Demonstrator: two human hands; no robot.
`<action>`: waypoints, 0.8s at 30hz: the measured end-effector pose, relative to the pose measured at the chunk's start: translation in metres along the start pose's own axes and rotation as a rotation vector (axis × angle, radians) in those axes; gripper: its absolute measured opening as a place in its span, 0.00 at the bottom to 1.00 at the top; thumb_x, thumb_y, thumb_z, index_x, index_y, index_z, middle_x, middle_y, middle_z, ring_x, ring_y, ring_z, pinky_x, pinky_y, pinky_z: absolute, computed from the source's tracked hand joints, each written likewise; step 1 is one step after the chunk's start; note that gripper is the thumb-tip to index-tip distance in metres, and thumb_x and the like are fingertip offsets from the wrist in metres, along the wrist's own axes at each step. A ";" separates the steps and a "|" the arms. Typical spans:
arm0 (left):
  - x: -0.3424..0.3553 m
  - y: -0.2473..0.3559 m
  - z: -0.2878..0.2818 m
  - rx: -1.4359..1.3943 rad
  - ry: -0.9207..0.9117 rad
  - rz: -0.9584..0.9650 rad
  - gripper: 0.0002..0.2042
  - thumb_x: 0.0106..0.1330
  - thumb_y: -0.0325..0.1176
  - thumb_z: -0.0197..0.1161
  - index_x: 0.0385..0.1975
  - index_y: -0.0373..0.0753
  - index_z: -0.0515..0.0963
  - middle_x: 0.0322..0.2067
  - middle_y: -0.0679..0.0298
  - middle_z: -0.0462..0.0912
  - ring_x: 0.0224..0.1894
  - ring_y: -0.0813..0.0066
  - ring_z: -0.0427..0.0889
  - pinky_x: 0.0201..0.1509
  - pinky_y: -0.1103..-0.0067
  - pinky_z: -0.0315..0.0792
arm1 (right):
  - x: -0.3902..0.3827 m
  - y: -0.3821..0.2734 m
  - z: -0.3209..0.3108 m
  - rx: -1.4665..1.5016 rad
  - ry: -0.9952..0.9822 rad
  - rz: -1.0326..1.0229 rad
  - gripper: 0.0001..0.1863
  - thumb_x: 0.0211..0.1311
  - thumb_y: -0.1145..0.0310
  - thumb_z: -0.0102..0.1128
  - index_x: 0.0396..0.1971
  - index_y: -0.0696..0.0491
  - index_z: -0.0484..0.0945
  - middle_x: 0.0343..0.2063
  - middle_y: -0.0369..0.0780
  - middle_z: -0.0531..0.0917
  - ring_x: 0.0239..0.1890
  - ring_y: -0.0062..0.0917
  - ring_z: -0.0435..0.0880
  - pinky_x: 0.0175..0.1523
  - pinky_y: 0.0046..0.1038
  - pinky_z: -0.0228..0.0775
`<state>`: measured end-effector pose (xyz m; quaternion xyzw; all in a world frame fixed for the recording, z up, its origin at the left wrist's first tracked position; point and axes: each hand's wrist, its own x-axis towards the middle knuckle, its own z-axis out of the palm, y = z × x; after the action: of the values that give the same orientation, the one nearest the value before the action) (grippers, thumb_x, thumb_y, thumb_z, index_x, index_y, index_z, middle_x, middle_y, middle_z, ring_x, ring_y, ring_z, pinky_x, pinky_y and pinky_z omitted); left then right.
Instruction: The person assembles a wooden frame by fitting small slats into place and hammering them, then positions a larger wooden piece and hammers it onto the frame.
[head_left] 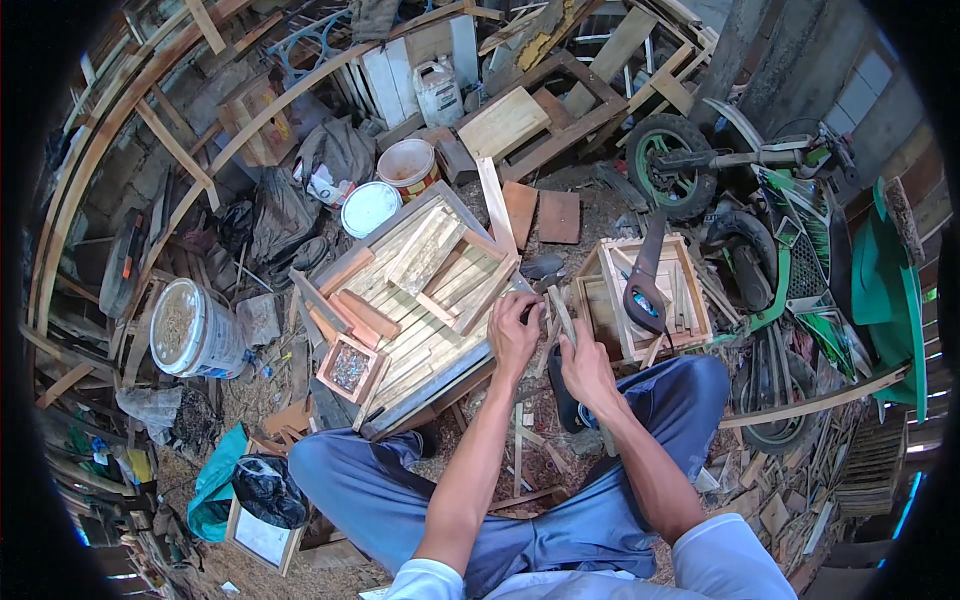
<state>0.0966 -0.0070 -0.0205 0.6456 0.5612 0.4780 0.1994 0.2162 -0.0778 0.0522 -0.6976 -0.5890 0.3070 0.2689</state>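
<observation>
My left hand [517,322] is at the right edge of the slatted wooden bench [405,375], fingers curled in a pinch. Something small and dark shows between them, too small to name. Close by on the right, my right hand [585,366] is closed around a long, narrow greyish stick [562,312], its upper end pointing away from me. Dark metal-looking pieces [541,266] lie just beyond that end. On the bench rest a rectangular wooden frame [482,305], several loose wood blocks [368,313] and a small wooden box [349,369] of nails or screws.
Right of my hands, a handsaw [645,290] leans in a wooden crate [690,262]. A green motorbike [790,270] stands farther right. White buckets [197,330] sit on the left, scrap timber [580,90] is piled at the back, and offcuts litter the floor.
</observation>
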 end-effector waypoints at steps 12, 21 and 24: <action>-0.002 -0.005 0.000 0.073 0.029 0.005 0.05 0.57 0.32 0.68 0.29 0.39 0.83 0.32 0.63 0.82 0.38 0.62 0.77 0.44 0.70 0.71 | -0.003 0.003 0.001 -0.037 -0.013 -0.028 0.13 0.68 0.68 0.47 0.45 0.59 0.62 0.22 0.63 0.77 0.30 0.63 0.77 0.37 0.59 0.64; -0.003 -0.006 0.000 0.059 0.018 0.034 0.05 0.55 0.31 0.68 0.28 0.38 0.84 0.32 0.62 0.83 0.37 0.60 0.78 0.43 0.70 0.72 | -0.005 -0.009 -0.004 -0.118 -0.025 -0.008 0.13 0.67 0.67 0.47 0.45 0.59 0.62 0.22 0.64 0.77 0.30 0.63 0.77 0.38 0.60 0.66; -0.001 -0.003 -0.002 0.044 0.032 0.071 0.04 0.55 0.30 0.69 0.28 0.38 0.84 0.32 0.63 0.83 0.37 0.60 0.78 0.42 0.70 0.72 | -0.007 -0.015 -0.007 -0.106 -0.020 -0.012 0.13 0.67 0.67 0.47 0.46 0.58 0.62 0.22 0.64 0.77 0.30 0.63 0.77 0.38 0.60 0.66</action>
<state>0.0937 -0.0072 -0.0225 0.6617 0.5514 0.4825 0.1591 0.2106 -0.0827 0.0689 -0.7041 -0.6113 0.2806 0.2276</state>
